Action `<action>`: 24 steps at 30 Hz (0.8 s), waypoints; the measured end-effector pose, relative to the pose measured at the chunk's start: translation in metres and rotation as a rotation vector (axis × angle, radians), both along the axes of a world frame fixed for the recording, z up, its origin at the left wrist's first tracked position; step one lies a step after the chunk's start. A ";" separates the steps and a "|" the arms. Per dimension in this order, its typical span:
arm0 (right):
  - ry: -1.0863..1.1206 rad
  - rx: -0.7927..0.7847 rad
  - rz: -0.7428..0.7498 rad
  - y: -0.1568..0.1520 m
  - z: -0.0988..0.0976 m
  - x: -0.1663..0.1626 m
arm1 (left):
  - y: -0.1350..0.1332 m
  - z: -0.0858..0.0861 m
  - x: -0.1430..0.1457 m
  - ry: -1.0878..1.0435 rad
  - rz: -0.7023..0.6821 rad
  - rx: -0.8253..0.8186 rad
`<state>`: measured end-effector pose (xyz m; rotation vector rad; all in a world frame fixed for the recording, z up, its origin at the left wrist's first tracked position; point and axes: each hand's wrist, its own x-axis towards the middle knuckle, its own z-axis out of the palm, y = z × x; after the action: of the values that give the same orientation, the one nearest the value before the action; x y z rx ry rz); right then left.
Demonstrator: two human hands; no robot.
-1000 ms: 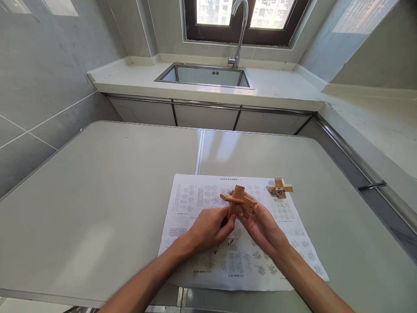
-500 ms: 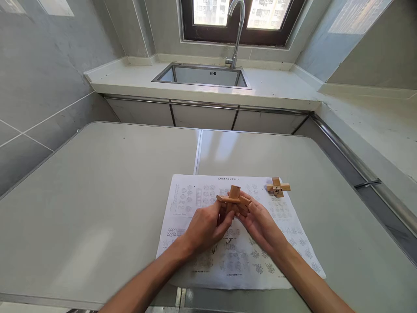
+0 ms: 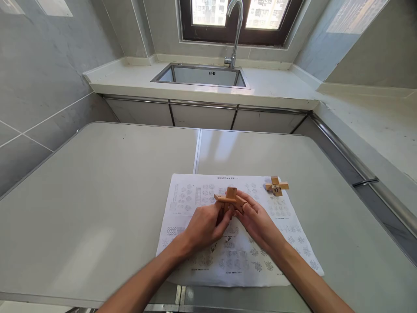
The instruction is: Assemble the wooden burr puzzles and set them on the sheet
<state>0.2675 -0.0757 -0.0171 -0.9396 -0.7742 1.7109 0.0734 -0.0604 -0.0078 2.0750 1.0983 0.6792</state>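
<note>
A wooden cross-shaped puzzle (image 3: 230,199) is held between both hands just above a printed instruction sheet (image 3: 208,258). My left hand (image 3: 204,226) grips its lower left side with thumb and fingers. My right hand (image 3: 259,221) holds its right bar from beneath. A second, smaller wooden cross puzzle (image 3: 276,187) lies on the sheet's far right corner, apart from both hands.
The sheet lies on a grey folding table (image 3: 97,187) with a centre seam. Beyond it stands a counter with a steel sink (image 3: 200,76) and a tap (image 3: 235,30) under a window. A second counter (image 3: 374,126) runs along the right.
Both hands have sunk slightly toward the sheet with the puzzle, and its bars look pushed closer together. The small puzzle has not moved.
</note>
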 end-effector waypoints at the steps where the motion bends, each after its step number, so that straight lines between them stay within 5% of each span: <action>1: -0.015 0.004 0.002 0.000 0.000 0.000 | 0.000 0.000 0.000 0.002 -0.008 0.002; 11: -0.220 0.082 0.046 -0.004 0.003 0.003 | 0.002 0.001 -0.005 -0.013 -0.120 -0.110; 24: 0.020 0.091 -0.037 0.001 0.004 0.003 | -0.001 0.002 0.001 -0.101 -0.101 -0.181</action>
<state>0.2702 -0.0748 -0.0133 -0.8682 -0.8099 1.6372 0.0748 -0.0618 -0.0061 1.9076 0.9551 0.6049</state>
